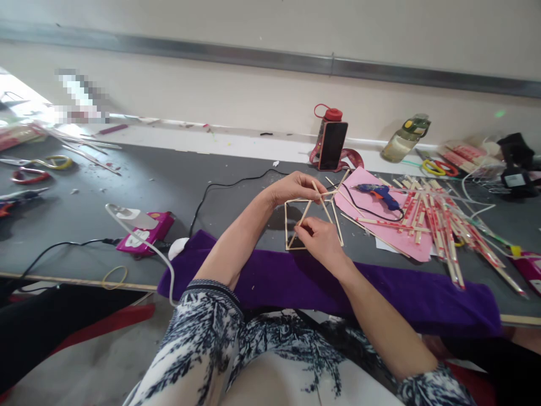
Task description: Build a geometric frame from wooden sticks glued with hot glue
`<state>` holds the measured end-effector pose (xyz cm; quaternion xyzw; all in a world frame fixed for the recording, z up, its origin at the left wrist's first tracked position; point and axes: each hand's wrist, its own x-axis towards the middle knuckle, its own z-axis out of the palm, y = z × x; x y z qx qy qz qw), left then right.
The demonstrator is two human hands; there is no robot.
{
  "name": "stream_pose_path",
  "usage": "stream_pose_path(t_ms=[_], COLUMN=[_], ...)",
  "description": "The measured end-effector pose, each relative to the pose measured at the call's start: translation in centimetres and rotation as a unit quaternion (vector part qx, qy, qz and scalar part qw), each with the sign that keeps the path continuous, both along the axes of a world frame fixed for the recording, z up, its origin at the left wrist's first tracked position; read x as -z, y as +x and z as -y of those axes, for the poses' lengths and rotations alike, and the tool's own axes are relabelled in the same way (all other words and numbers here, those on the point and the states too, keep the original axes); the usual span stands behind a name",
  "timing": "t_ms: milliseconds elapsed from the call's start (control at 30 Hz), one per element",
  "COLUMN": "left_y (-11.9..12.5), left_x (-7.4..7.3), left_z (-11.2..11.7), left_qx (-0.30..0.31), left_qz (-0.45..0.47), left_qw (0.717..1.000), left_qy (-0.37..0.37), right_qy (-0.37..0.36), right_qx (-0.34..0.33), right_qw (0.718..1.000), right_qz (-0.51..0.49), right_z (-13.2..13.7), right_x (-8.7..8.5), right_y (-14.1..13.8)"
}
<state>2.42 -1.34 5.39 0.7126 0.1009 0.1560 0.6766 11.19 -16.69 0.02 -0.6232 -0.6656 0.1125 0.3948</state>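
Note:
A small frame of thin pale wooden sticks (286,224) rests on the dark tabletop, with a square base and slanted sticks rising and crossing above it. My left hand (298,189) is on its far side, fingers closed around sticks near the upper crossing. On the near side, my right hand (321,239) pinches a slanted stick (303,213) between thumb and fingers. Part of the frame is hidden behind both hands. Just right of it, a blue hot glue gun (382,194) lies on pink paper (359,183).
Several paper-wrapped chopsticks (439,225) are heaped at the right. A red-capped bottle (333,114) with a phone (333,146) against it stands behind, near a clear bottle (406,138). Purple cloth (270,276) lines the front edge. A magenta power strip (146,234) and cables lie left.

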Motion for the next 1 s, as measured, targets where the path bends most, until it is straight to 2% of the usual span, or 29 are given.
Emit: stream_pose_path(t_ms=[467, 1000], left_y=[0.03, 0.47], left_x=[0.02, 0.59], left_z=[0.13, 0.41], left_qx=[-0.002, -0.043], left_qz=[0.008, 0.009], left_qw=[1.000, 0.999], left_qy=[-0.008, -0.003], right_qy=[-0.005, -0.006], right_qx=[0.006, 0.011], right_qw=[1.000, 1.000], right_qz=[0.017, 0.016], right_z=[-0.20, -0.30], right_x=[0.23, 0.40], right_y=[0.07, 0.12])
